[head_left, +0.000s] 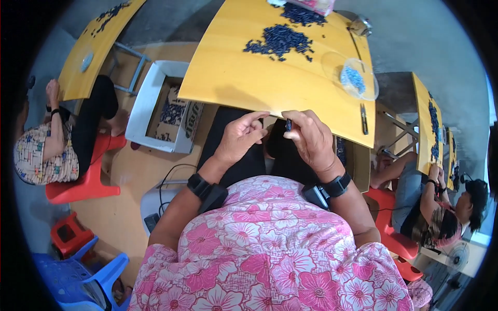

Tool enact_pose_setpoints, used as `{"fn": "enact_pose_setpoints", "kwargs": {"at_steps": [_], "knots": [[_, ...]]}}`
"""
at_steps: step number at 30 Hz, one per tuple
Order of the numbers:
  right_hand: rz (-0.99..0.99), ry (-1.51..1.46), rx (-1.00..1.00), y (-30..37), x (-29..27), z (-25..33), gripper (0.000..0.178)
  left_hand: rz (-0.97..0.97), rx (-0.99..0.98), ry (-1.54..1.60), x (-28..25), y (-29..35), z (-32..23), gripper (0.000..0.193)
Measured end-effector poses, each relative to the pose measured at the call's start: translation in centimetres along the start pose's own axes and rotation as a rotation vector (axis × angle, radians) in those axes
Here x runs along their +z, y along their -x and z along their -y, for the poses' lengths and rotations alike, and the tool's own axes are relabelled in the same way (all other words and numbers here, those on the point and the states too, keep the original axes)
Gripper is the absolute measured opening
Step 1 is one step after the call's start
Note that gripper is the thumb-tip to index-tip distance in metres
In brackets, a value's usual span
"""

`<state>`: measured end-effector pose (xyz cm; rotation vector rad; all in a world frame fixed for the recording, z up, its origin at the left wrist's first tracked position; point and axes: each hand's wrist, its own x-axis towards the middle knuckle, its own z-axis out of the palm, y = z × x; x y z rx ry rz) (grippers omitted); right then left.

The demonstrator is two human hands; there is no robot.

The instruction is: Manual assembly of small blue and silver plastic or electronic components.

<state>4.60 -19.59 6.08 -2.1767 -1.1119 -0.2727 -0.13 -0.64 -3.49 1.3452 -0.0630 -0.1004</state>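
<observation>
My right hand (314,140) is at the table's front edge, with a small dark blue piece (288,125) pinched between thumb and fingers. Close beside it, my left hand (239,137) has its fingers curled and its index finger stretched toward the right hand. Whatever the left fingertips hold, if anything, is too small to make out. Farther back on the yellow table (223,67) lies a heap of small dark blue pieces (282,41). A clear round tub (374,89) with small light blue pieces (354,79) stands to the right. Nearer me lies a slim black tool (364,118).
Left of the table, an open white carton (142,109) on the floor contains dark pieces. At the far edge are a pink bag (314,5) and a metal tin (361,26). People sit at other tables left and right. A blue chair (78,280) stands at lower left.
</observation>
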Motion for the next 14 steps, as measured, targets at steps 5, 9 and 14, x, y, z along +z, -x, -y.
{"fn": "enact_pose_setpoints", "kwargs": {"at_steps": [5,9,14], "knots": [[-0.225,0.101,-0.179,1.3,-3.0,0.5,0.038,0.012,-0.008,-0.135,0.3,0.0,-0.4,0.036],[-0.304,0.151,-0.105,4.0,-5.7,0.8,0.035,0.017,0.033,-0.184,1.0,-0.5,-0.2,0.034],[-0.535,0.303,0.001,7.7,-9.8,0.8,0.026,-0.059,0.038,-0.305,0.0,0.0,0.0,0.032]]}}
